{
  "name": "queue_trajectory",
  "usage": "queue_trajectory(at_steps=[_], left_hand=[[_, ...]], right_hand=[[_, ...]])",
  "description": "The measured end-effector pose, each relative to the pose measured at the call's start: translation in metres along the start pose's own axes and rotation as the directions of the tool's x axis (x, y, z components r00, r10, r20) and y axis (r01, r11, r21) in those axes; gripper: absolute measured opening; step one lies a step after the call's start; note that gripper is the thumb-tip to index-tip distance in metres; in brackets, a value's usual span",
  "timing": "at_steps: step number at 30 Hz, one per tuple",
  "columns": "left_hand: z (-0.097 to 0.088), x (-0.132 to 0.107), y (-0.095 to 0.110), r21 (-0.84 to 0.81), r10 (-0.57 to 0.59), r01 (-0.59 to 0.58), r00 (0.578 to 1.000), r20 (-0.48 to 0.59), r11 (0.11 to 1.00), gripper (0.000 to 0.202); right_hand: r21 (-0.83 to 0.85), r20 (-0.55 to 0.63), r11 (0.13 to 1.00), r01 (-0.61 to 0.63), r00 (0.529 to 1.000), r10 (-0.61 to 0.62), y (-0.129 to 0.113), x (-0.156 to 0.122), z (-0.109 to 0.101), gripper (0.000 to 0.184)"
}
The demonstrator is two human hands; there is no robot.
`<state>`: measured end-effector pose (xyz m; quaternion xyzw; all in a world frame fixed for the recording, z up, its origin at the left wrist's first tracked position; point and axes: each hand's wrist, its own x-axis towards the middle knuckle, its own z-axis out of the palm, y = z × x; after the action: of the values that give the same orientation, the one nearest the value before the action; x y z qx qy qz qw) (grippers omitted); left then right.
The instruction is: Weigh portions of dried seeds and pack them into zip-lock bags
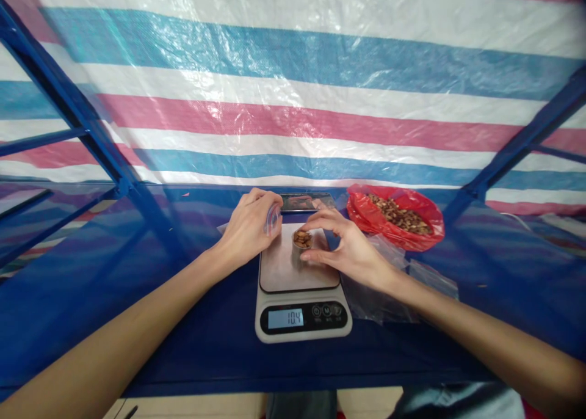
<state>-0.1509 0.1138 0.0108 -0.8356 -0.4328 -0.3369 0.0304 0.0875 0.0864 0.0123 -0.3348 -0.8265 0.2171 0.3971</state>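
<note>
A kitchen scale with a metal plate sits in front of me, its lit display reading 10.4. On the plate stands a small cup filled with brown nut-like pieces. The thumb and fingers of my right hand close round the cup from the right. My left hand is curled at the plate's left edge, gripping a clear zip bag, most of which the hand hides.
Right of the scale lies an opened red plastic bag of brown pieces. Clear plastic bags are spread under my right forearm. Behind the scale lies a flat dark phone-like object. Blue frame posts flank the blue table.
</note>
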Motion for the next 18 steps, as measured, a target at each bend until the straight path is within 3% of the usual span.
queue_trajectory(at_steps=[8, 18], left_hand=[[-0.0021, -0.0030, 0.0075, -0.031, -0.002, 0.004, 0.999, 0.038, 1.000, 0.038], [-0.0037, -0.0005, 0.0088, -0.078, 0.089, -0.086, 0.996, 0.032, 0.993, 0.021]], right_hand=[[0.026, 0.005, 0.999, -0.042, 0.999, 0.042, 0.0003, -0.0022, 0.0024, 0.028], [0.085, -0.054, 0.995, -0.048, 0.997, 0.053, -0.0029, -0.0025, 0.0001, 0.030]])
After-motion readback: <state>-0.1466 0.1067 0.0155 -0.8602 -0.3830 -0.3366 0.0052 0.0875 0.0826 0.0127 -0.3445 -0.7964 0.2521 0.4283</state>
